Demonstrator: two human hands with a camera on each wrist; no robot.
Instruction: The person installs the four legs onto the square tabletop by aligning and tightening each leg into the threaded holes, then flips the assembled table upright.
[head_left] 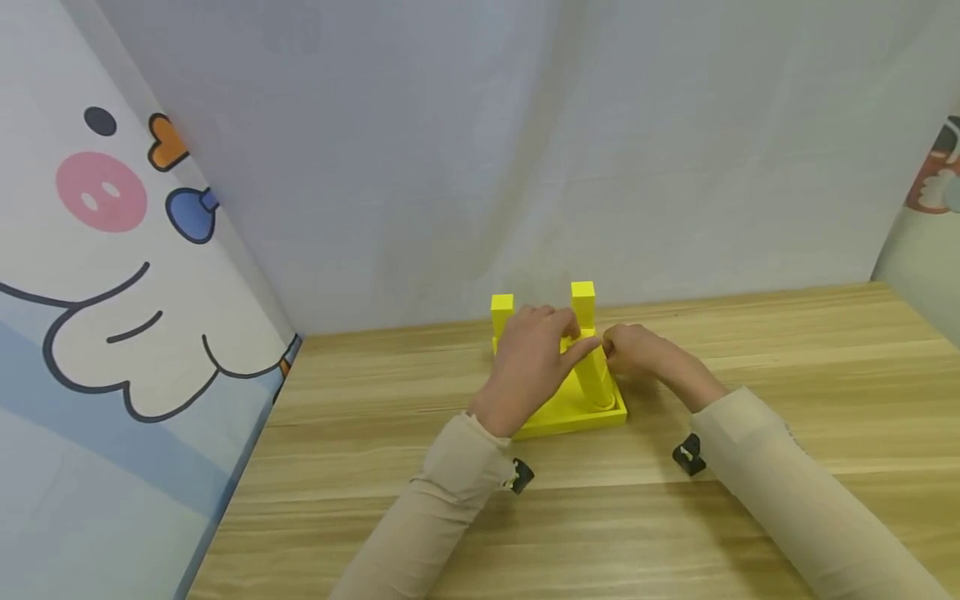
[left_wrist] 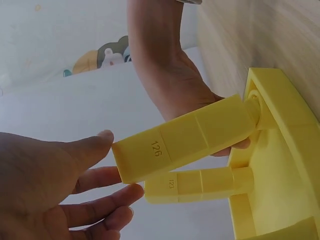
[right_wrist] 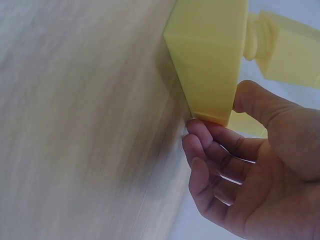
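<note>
A yellow block-like base with a raised rim lies on the table and carries upright square posts. At its front right corner stands a post marked 126, its lower end at the base and leaning relative to the post marked 123. My left hand pinches the free top end of post 126 between thumb and fingers. The right hand grips the base's right edge, thumb on the upper side and fingers against the outer wall. Part of the base is hidden under my left hand in the head view.
Two more post tops show at the back, a left post and a right post. The wooden table meets a pale cloth wall behind the base. A cartoon-printed panel borders the left side.
</note>
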